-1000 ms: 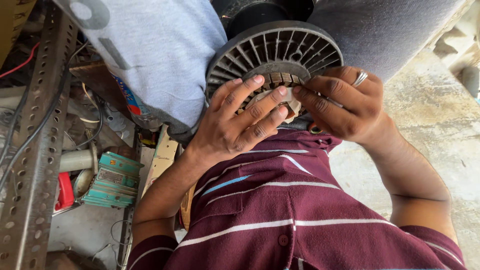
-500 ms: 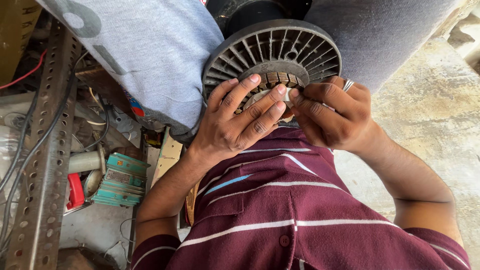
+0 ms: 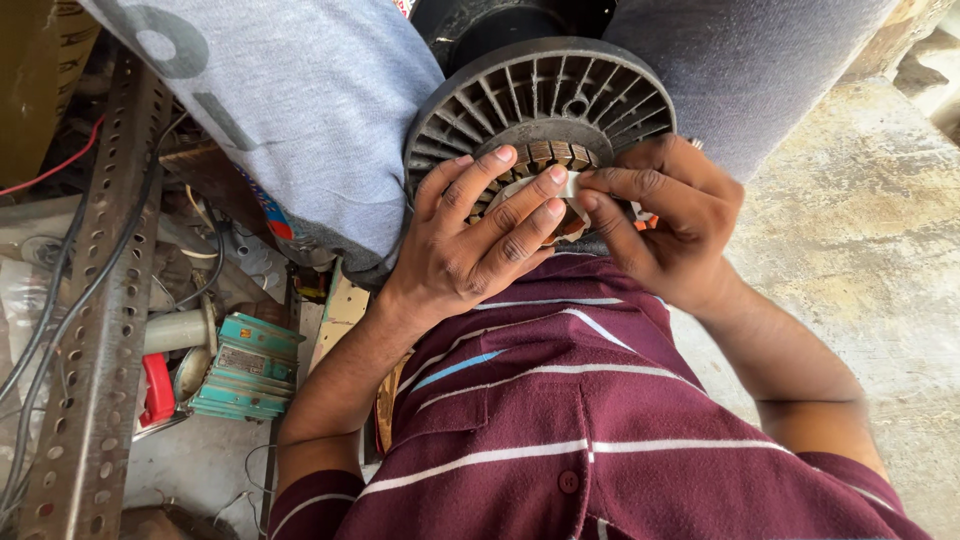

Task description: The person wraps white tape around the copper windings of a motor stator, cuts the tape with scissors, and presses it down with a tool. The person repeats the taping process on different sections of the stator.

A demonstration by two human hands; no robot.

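A round dark grey finned motor part (image 3: 545,95) with copper windings near its lower rim rests against my lap, above my maroon striped shirt (image 3: 560,420). My left hand (image 3: 470,240) lies flat on its lower edge, fingers stretched toward the windings. My right hand (image 3: 660,215) pinches a small white strip of paper (image 3: 572,185) at the windings, fingertips meeting those of the left hand. What lies under the fingers is hidden.
Grey cloth (image 3: 290,110) drapes to the left of the motor part. A perforated metal angle bar (image 3: 95,330) runs down the left side beside wires, a teal box-shaped device (image 3: 245,368) and a red piece (image 3: 157,388). Bare concrete floor (image 3: 860,240) is at the right.
The view has shifted slightly left. My right hand has closed in on the windings and now pinches the white strip; my left hand stays on the rim.
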